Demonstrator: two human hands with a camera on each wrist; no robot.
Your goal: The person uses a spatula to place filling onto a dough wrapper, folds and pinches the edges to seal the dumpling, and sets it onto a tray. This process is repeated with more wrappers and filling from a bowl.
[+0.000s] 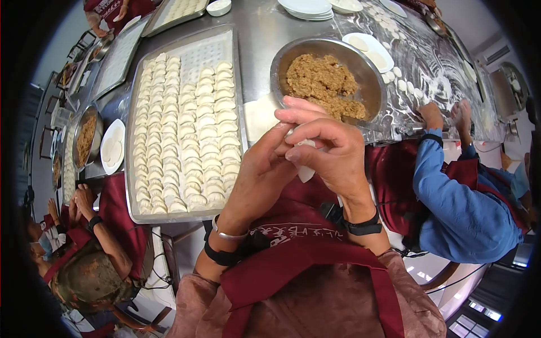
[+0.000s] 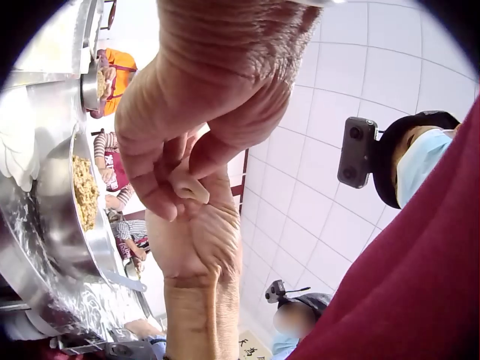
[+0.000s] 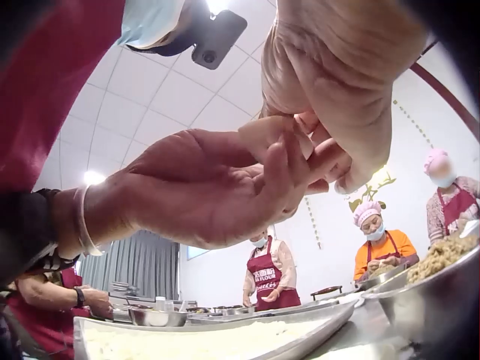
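Note:
A pale piece of dough [image 1: 306,160] is held between both hands above the table's near edge. My right hand [image 1: 337,152] pinches it with thumb and curled fingers; my left hand [image 1: 265,169] meets it from the other side, fingers bent round the dough. In the left wrist view the dough [image 2: 187,184] shows between the fingertips. The right wrist view shows the dough [image 3: 271,136] as a smooth pale flap at the fingers of the left hand [image 3: 217,184]. Whether filling lies inside is hidden.
Left stands a tray [image 1: 131,169] with rows of folded dumplings. Ahead is a steel bowl [image 1: 376,84] of brown filling, with a plate of wrappers [image 1: 378,56] beyond. Floured table [image 1: 439,73] lies to the right. People work on both sides, one in blue sleeves [image 1: 456,197].

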